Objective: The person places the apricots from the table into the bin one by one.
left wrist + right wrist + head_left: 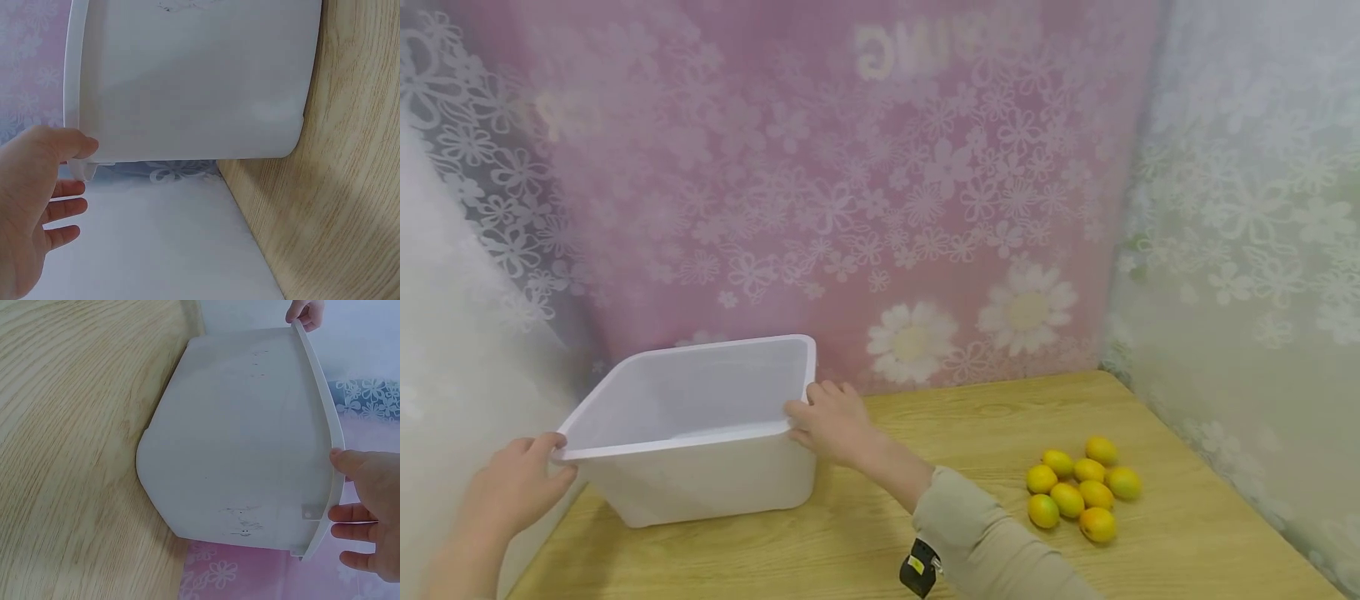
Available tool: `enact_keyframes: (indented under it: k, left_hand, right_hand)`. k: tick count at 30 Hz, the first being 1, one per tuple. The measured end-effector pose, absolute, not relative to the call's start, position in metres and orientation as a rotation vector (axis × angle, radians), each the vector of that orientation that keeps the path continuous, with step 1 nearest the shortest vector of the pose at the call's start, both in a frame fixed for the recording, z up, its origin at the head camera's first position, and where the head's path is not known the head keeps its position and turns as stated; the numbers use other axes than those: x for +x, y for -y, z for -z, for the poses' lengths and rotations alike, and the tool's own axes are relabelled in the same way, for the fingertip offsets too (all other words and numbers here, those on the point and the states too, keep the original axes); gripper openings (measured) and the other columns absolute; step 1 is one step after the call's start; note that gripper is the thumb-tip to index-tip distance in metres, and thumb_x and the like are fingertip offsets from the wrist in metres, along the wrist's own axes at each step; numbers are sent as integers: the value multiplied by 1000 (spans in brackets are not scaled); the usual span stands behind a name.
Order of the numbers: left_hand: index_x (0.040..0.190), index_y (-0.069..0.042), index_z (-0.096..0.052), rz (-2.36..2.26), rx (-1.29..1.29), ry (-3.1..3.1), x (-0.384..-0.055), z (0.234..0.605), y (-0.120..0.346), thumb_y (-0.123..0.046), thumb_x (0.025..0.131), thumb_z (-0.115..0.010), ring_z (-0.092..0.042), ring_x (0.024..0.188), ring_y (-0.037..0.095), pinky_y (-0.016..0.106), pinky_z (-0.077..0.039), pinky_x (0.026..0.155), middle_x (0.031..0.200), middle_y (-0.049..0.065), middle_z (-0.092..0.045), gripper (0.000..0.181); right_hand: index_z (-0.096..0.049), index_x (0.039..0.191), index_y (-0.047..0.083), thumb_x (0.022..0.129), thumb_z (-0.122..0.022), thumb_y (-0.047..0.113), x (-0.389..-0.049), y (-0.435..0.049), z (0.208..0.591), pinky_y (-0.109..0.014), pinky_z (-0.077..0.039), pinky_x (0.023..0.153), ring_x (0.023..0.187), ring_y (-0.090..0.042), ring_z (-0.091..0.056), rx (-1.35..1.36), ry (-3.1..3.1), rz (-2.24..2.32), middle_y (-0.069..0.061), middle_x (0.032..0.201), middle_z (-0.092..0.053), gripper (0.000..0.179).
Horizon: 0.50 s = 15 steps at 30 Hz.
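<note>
A large white plastic bin [715,483] stands at the left of the wooden table, with its open top facing up. My left hand [512,487] grips its front left corner, and in the left wrist view the thumb presses the rim while several fingers [65,209] hang beside the corner. At the right side of the bin, my right hand [835,421] holds the rim near the front right corner. The right wrist view shows dark scuffs on the bin's outer wall [237,437] and both hands at its rim.
Several small yellow-green mangoes [1067,500] lie in a cluster on the right part of the wooden table [940,433]. Flower-printed curtains [880,208] hang behind and on both sides. A black strap device [919,568] sits at my right forearm.
</note>
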<state>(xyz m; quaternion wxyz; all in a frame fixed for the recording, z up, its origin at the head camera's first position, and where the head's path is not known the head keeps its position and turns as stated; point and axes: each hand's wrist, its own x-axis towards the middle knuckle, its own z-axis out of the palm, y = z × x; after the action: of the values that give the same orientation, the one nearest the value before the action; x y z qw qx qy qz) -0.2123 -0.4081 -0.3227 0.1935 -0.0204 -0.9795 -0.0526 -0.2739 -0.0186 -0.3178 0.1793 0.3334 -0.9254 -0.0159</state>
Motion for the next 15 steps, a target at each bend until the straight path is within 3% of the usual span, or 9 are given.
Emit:
enact_keyframes:
  k: [6,15]
  left_hand:
    - [105,4,-53,144,-96,2752,-214,321,403,-24,80,-62,-51,85,54,61,-43,64,100,38,-53,39]
    - [102,2,-54,137,-132,2797,-214,318,392,-30,81,-63,-53,84,52,60,-44,65,96,35,-56,38]
  right_hand:
    - [-57,112,29,92,-53,46,-273,5,319,-23,-29,63,75,-12,-38,979,2543,20,5,82,-41,27]
    - [-57,109,26,92,-55,43,-274,-12,322,-22,-29,63,74,-12,-37,1027,2515,-41,5,81,-39,24]
